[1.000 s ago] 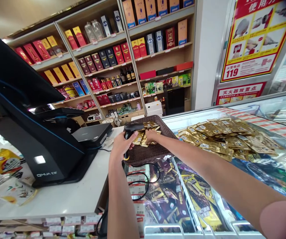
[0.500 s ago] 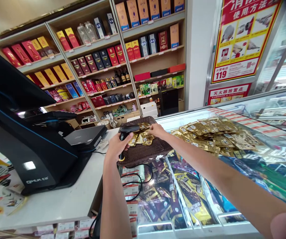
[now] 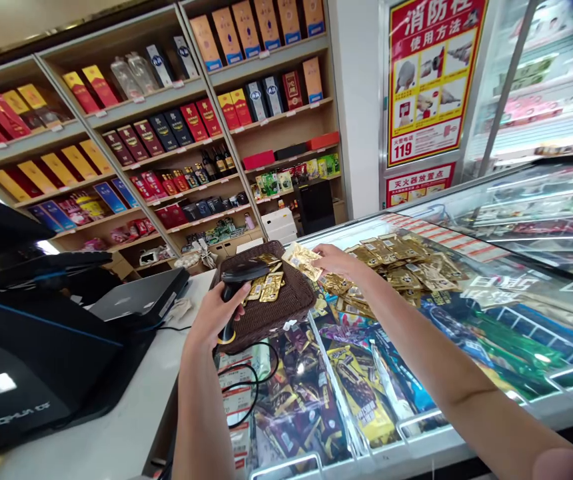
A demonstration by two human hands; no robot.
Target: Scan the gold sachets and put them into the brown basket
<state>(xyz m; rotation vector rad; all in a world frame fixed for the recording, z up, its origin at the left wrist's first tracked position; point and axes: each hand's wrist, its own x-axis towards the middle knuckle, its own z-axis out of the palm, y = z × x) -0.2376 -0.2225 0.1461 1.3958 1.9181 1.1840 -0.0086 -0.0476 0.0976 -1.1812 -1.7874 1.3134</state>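
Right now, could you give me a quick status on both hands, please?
Left hand grips barcode scanner over wicker basket. Right hand holds gold sachets beside sachet pile on freezer lid. Nothing blocking.

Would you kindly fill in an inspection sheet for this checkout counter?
Surface: white counter beside a glass-topped freezer.
Job's things: barcode scanner; brown wicker basket with a few gold packets; gold packet pile on the freezer glass.
Clutter: nothing seen.
Hands: left hand grips the scanner; right hand holds gold packets.
Cables: scanner cable loops below the basket.
Surroundings: till terminal, shelves of boxed goods, red fire poster.
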